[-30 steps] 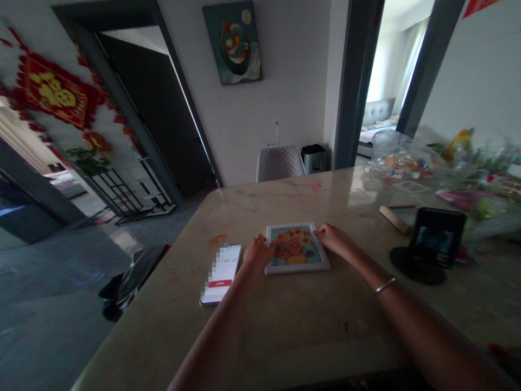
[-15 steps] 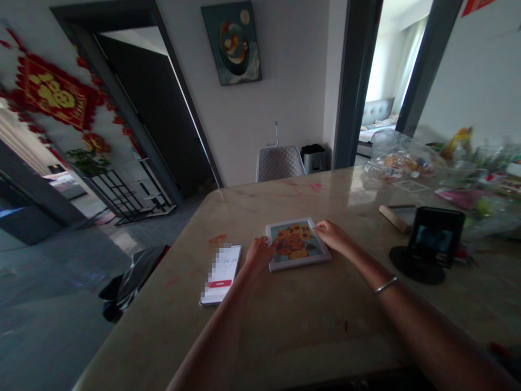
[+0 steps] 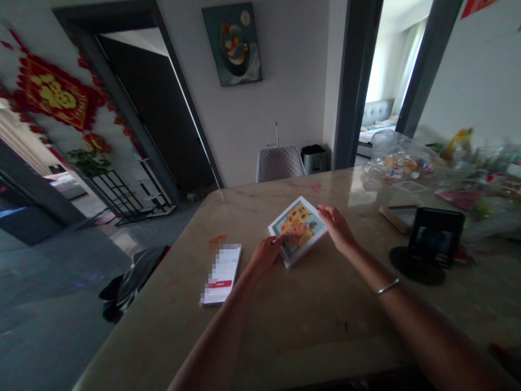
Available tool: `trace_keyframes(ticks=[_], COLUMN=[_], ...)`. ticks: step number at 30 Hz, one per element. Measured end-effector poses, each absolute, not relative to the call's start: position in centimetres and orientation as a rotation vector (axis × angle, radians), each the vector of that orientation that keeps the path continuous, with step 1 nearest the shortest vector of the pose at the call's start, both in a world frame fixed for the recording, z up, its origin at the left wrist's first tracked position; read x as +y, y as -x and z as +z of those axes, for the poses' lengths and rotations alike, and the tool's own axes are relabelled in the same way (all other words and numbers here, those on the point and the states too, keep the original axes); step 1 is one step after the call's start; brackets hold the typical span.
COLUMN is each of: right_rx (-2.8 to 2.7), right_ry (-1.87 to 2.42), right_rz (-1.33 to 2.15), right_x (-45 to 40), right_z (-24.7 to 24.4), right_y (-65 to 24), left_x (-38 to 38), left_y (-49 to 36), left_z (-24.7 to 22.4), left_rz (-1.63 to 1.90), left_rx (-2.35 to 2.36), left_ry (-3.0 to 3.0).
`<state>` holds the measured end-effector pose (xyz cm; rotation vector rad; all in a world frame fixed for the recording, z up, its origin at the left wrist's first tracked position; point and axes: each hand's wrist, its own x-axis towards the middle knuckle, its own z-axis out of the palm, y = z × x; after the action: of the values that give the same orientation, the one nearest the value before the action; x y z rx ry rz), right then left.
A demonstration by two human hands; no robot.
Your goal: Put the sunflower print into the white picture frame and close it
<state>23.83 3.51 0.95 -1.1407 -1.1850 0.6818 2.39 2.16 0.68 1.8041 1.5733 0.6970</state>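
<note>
A small white-framed sunflower picture stands tilted on one corner on the stone tabletop, turned at an angle. My left hand grips its lower left edge, with the fingers across the painted face. My right hand holds the opposite edge by the fingertips. A smartphone with a lit white screen lies flat on the table to the left of my left hand, apart from it.
A black stand holding a dark screen and a wooden block stand to the right. Plastic bags of food lie at the far right corner. A dark cloth bag sits beyond the left table edge, above the grey floor.
The picture has risen off the table and rotated, with one corner now down and its far side lifted. Both hands have closed in on its edges.
</note>
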Motion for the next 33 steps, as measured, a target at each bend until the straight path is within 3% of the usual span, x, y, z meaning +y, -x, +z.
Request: trace_keyframes(ticks=[6,19,28,33], right_rx=[-1.343,-1.751,-1.985,-2.288], right_ry=[0.752,0.932,0.897,0.967], right_rz=[0.738,0.305,0.092,0.041], right_x=[1.5,-0.4,-0.7,-0.5], right_z=[2.3,1.4,1.2,0.4], right_y=[-22.2,-19.7,-19.4,-18.8], left_x=[2.0,1.2,2.1,2.5], left_y=[-3.2,-2.7,-2.0,-2.1], left_z=[-0.1,1.3,2.7,1.5], left_rz=[0.690,0.702,1.190,1.141], left_rx=[1.438,0.795,0.813,0.941], left_ry=[-1.613,-1.012,-0.880,-0.864])
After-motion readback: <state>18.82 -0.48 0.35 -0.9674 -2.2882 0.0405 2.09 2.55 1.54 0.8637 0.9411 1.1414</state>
